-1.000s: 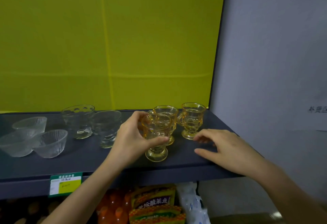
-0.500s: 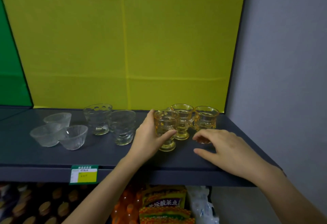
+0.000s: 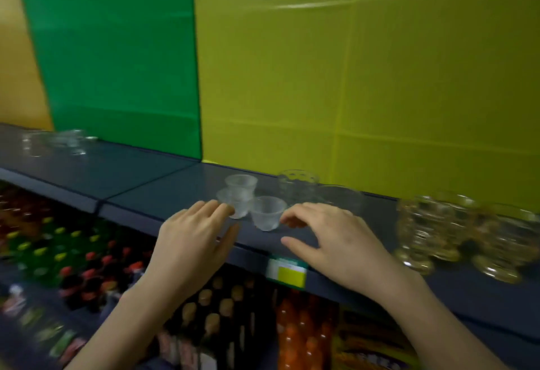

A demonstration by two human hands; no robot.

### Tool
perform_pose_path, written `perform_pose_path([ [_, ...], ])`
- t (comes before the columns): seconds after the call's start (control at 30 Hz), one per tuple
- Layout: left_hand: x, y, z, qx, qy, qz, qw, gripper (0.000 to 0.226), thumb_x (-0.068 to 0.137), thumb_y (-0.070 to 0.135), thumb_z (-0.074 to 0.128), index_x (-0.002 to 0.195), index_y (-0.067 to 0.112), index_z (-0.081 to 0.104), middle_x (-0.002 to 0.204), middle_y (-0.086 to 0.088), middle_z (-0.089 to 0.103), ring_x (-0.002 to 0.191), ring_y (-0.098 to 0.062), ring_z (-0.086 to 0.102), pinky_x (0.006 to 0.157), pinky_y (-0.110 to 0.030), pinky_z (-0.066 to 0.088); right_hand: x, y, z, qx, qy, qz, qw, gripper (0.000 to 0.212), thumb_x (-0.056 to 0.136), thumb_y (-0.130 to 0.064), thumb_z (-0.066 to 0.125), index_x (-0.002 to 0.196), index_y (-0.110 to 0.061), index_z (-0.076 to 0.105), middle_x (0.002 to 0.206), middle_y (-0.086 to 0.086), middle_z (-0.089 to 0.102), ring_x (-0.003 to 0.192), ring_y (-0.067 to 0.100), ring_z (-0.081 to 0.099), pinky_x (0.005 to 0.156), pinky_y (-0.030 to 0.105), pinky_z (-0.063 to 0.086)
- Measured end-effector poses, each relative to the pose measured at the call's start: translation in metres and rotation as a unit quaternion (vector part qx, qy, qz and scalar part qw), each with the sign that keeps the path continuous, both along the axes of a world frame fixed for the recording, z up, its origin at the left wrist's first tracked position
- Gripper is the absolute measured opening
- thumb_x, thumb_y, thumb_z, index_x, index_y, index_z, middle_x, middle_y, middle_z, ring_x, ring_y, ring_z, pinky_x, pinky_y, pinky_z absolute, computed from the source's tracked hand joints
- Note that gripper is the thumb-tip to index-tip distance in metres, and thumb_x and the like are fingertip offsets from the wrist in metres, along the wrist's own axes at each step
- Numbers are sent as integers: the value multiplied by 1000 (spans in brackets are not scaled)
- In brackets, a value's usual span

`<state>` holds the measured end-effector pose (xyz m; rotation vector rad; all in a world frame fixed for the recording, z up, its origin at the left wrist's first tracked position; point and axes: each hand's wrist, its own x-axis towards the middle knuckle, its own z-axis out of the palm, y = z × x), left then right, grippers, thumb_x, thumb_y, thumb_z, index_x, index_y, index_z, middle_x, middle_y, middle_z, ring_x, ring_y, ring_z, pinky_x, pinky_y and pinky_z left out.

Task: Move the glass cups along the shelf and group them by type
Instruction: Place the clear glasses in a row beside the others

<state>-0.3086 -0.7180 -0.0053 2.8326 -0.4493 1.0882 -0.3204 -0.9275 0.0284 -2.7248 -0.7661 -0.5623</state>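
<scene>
Hands: both lay spread over the front edge of the shelf (image 3: 146, 185), fingers loose, holding nothing.
Left hand (image 3: 195, 238): half a second earlier it gripped an amber goblet; that grip was gone, and its straight fingertips (image 3: 226, 209) sat right at the side of the front-left frosted cup (image 3: 238, 209). Contact could not be told through the blur.
Right hand (image 3: 336, 241): earlier it hovered by the goblets; it had shifted left, fingers gently bent, with the index tip just beside the front frosted cup (image 3: 267, 214).
Frosted cups: three stood in a tight cluster between the two hands, the rear one (image 3: 241, 184) behind the other two.
Clear tumblers (image 3: 298, 185): two stood just right of the cluster, near the back panel, the right one smeared by blur.
Amber goblets (image 3: 420, 229): grouped together at the right end of the shelf, well apart from both hands, heavily blurred.
Far glasses (image 3: 55, 141): a blurred clear group stood at the far left of the shelf.
View: it had swung left since the earlier frame, so a green panel (image 3: 117, 48) filled much of the background beside the yellow panel (image 3: 350, 77).
Price tag (image 3: 286, 271): on the shelf edge under the right hand.
Bottles (image 3: 87, 252): rows on the shelf below.
</scene>
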Motion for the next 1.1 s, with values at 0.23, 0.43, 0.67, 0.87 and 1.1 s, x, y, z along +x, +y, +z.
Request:
perform_pose_path([
  [0.23,-3,164,-21,14,37,129,991,35,83,41,36,78,18,62,69,1,66,65,-22,66,46,-28,47,51,166,-20,-1,36,107,994,29,86,-47,50,113,-33,51,113,-13,60,111,13,54,87,35,47],
  [0.43,-3,300,-36,-19,21,181,983,37,83,42,37,84,17,64,74,2,66,66,-20,66,45,-29,49,90,304,-35,27,68,138,988,35,88,-50,49,120,-36,48,121,-16,56,112,8,52,81,28,43],
  [0.67,28,415,-26,-15,28,221,975,25,81,39,52,88,17,63,76,4,67,68,-17,67,45,-26,47,134,448,-35,46,68,160,984,33,89,-45,49,120,-33,50,121,-14,58,112,11,53,86,33,46],
  [0.87,86,483,-23,-69,6,196,978,31,84,42,44,95,18,60,83,3,65,79,-18,63,55,-25,40,194,537,-32,25,68,152,986,30,90,-41,50,117,-30,54,117,-11,60,109,13,55,80,31,42],
  [1.1,179,559,-33,-105,-3,185,977,35,88,39,50,114,16,55,107,0,65,100,-20,59,70,-27,42,305,611,-18,15,93,119,988,29,88,-37,54,115,-27,56,113,-7,63,105,16,58,86,35,48],
])
